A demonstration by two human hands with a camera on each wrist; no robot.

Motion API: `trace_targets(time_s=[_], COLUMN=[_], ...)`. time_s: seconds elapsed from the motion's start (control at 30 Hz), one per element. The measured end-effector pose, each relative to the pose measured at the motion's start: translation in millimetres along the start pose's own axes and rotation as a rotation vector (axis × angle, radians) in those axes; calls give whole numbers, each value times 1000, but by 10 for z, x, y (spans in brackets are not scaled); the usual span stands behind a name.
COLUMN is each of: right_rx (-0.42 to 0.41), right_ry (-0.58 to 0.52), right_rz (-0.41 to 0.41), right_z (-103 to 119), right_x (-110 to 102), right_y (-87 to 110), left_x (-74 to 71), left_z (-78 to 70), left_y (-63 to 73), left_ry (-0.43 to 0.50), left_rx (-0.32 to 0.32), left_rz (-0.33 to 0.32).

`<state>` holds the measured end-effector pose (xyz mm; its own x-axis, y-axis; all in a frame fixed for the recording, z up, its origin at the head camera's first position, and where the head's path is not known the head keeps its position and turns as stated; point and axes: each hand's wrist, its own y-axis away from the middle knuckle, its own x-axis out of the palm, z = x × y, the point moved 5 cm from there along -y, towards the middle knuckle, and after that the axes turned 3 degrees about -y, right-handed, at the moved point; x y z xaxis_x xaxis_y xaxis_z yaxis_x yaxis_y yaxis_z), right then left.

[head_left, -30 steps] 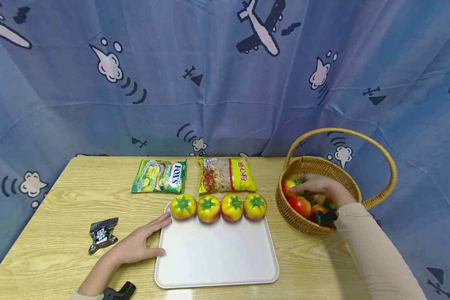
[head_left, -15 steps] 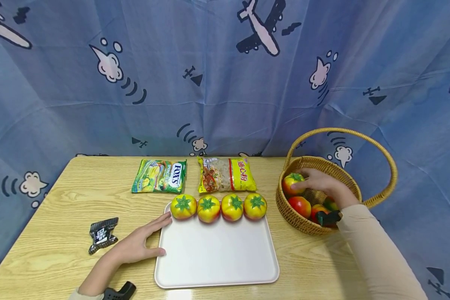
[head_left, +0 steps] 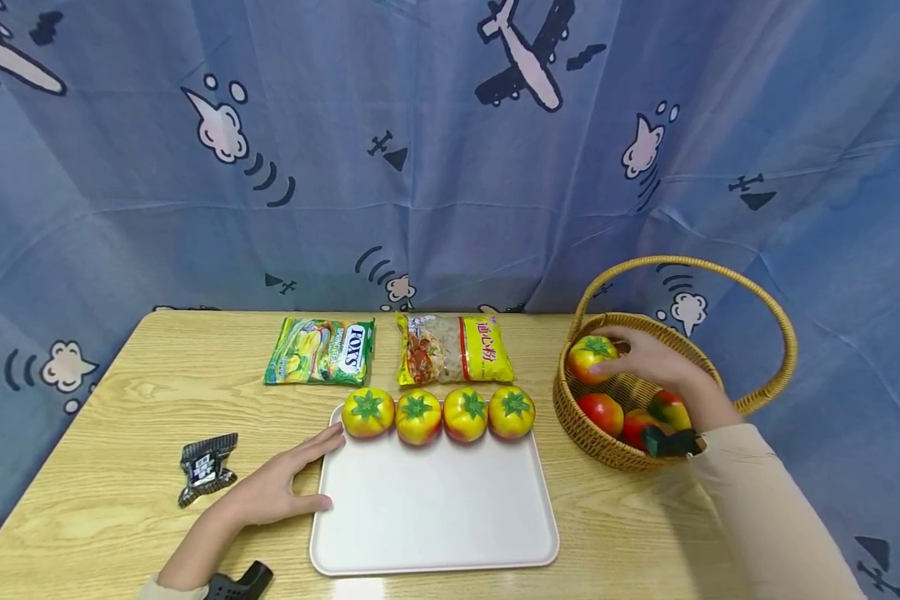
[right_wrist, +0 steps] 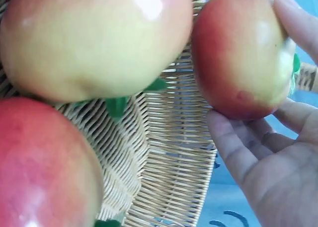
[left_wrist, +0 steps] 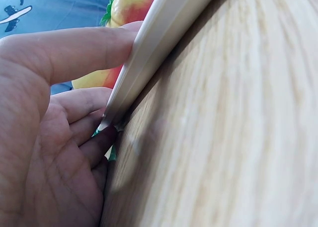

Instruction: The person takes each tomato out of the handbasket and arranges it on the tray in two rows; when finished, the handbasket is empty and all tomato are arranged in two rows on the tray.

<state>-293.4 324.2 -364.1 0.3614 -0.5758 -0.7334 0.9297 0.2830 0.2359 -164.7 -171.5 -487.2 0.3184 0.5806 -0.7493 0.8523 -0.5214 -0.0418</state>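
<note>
Right hand is holding a toy tomato inside the wicker basket, by its left rim.

Basket is standing toward the desk's right edge; left hand is spreading its fingers wide, touching the white tray's left edge. Good handling probably means pinching round the sides, staying off the leafy top, and raising the fruit well clear of the rim. Tomato is showing glossy yellow, reddening underneath, under a green star-shaped calyx.

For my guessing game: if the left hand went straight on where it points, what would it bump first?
Probably the leftmost tomato-like fruit, though depth is unclear; the left hand touches the rim of the white tray.
</note>
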Motion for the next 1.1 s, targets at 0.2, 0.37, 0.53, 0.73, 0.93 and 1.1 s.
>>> trace_targets(time_s=[0.2,0.37,0.53,0.73,0.93,1.1], right_rx=[-48,-98,-142,-226,-310,-373], right_ry=[-8,-63,-104,-123,-172,-218], right_rz=[-22,-30,-7,24,76,128], right_z=[111,278,470,730,1005,1207], right_x=[6,74,179,371,743,1128], right_y=[111,182,210,248,276,290], left_x=[-5,-9,-13,-15,-21,-31], left_z=[-10,-8,0,19,45,55], left_y=[0,1,3,-8,-18,-15], left_ry=[1,0,5,37,54,30], left_rx=[0,-6,-13,-37,-62,-50], left_rz=[-1,1,-4,3,-2,-20])
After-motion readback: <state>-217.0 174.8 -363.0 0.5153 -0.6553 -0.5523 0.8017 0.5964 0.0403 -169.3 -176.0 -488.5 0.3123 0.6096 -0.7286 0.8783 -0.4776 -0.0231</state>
